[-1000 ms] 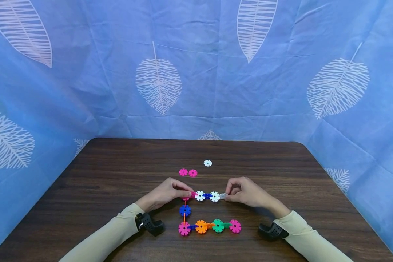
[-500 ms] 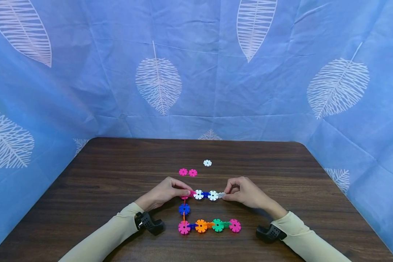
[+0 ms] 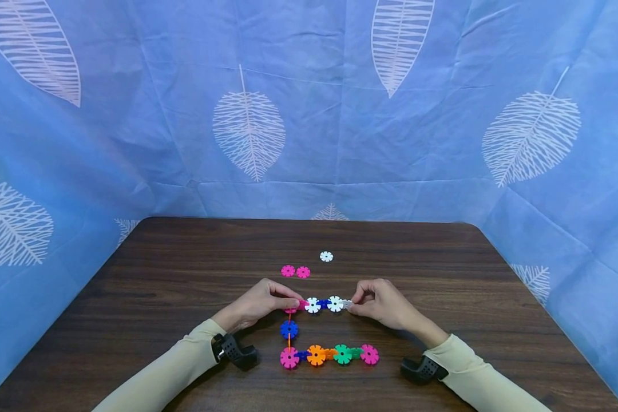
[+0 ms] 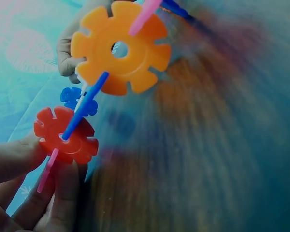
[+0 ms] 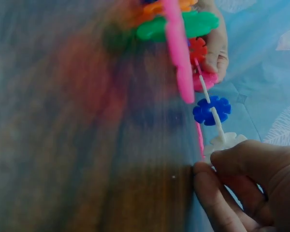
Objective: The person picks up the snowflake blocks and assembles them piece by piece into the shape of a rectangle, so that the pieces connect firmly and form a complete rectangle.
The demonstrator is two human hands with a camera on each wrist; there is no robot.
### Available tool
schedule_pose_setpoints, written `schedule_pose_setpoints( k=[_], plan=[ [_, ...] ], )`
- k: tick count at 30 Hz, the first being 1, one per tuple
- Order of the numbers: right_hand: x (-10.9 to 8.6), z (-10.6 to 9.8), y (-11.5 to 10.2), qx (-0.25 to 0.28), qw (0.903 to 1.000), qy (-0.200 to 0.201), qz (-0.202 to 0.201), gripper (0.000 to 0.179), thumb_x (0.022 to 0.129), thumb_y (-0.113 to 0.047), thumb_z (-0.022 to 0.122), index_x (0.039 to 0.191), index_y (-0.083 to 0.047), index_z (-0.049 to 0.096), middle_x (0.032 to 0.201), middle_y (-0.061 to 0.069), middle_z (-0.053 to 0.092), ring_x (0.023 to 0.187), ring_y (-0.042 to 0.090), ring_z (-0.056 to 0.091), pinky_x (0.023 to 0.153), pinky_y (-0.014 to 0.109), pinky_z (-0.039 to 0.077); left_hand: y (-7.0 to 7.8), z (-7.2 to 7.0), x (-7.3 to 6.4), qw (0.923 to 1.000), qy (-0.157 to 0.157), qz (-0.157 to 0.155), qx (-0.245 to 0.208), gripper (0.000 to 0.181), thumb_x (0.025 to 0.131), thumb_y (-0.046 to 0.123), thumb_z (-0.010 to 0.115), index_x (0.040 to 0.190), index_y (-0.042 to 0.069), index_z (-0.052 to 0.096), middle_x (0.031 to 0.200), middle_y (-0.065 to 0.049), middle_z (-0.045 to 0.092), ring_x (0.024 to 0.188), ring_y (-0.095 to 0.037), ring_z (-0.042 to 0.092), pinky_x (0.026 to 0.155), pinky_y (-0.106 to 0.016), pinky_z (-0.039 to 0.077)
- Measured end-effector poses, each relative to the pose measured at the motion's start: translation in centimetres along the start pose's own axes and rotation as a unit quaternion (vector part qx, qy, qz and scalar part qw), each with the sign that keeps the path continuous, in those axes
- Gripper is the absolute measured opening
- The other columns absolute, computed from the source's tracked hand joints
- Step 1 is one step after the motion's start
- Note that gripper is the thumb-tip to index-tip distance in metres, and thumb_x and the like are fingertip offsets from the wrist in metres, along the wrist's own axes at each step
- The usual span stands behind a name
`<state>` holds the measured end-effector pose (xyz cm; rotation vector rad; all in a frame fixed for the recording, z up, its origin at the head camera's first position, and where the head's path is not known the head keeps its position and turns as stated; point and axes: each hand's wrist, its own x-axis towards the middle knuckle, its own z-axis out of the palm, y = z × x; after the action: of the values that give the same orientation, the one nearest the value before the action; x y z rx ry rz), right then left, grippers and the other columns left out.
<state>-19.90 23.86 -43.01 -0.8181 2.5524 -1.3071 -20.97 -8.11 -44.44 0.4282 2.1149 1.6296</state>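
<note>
A chain of interlocking notched plastic discs is bent at two corners. At its far left corner my left hand point(image 3: 260, 303) pinches a pink disc point(image 4: 47, 171), beside a red-orange disc point(image 4: 66, 136). From there a row runs right through a pink disc point(image 3: 302, 305), a white disc point(image 3: 312, 305), a blue disc point(image 3: 323, 304) and another white disc point(image 3: 335, 304). My right hand point(image 3: 383, 303) holds the white end disc point(image 5: 224, 142) between thumb and fingertips. On the left side, a blue disc point(image 3: 289, 329) links down to the near pink corner disc point(image 3: 290, 358).
The chain's near row continues right through an orange disc point(image 3: 316, 355) and a green disc point(image 3: 342, 354) to a pink disc point(image 3: 369, 354). Loose beyond the hands lie two pink discs point(image 3: 288, 270) and a white disc point(image 3: 327, 256). A blue leaf-print cloth point(image 3: 309, 131) hangs behind the table.
The held far row has shifted slightly left and away from me. My right hand has come a little to the left with it; the near row stays put.
</note>
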Motion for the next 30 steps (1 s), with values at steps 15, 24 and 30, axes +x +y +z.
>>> schedule_pose_setpoints(
  k=[15, 24, 30],
  plan=[
    [0.2, -0.7, -0.4, -0.020, 0.9996, -0.015, 0.011, 0.009, 0.091, -0.011, 0.077, 0.090, -0.014, 0.069, 0.092, -0.001, 0.072, 0.081, 0.012, 0.069, 0.070, 0.025, 0.057, 0.1, -0.8, 0.0, 0.9995, -0.026, 0.007, 0.015, 0.025, 0.100, 0.020, 0.067, 0.118, 0.005, 0.075, 0.121, -0.008, 0.073, 0.104, -0.018, 0.066, 0.097, -0.035, 0.054],
    [0.3, -1.1, -0.3, -0.030, 0.9984, -0.045, -0.013, 0.008, 0.093, -0.014, 0.076, 0.099, -0.012, 0.071, 0.101, 0.001, 0.070, 0.090, 0.011, 0.069, 0.078, 0.026, 0.059, 0.3, -1.2, -0.2, 0.9990, -0.024, 0.006, 0.039, 0.024, 0.099, 0.017, 0.067, 0.118, 0.003, 0.074, 0.121, -0.009, 0.072, 0.100, -0.018, 0.063, 0.092, -0.032, 0.052],
    [0.7, -1.9, -0.2, -0.037, 0.9982, -0.047, -0.006, 0.017, 0.097, -0.024, 0.072, 0.107, -0.010, 0.073, 0.102, -0.001, 0.072, 0.088, 0.011, 0.066, 0.076, 0.026, 0.057, 0.4, -1.1, -0.2, 0.9987, -0.027, 0.007, 0.043, 0.023, 0.099, 0.016, 0.067, 0.117, 0.003, 0.075, 0.119, -0.008, 0.073, 0.099, -0.019, 0.063, 0.091, -0.032, 0.051]
  ],
)
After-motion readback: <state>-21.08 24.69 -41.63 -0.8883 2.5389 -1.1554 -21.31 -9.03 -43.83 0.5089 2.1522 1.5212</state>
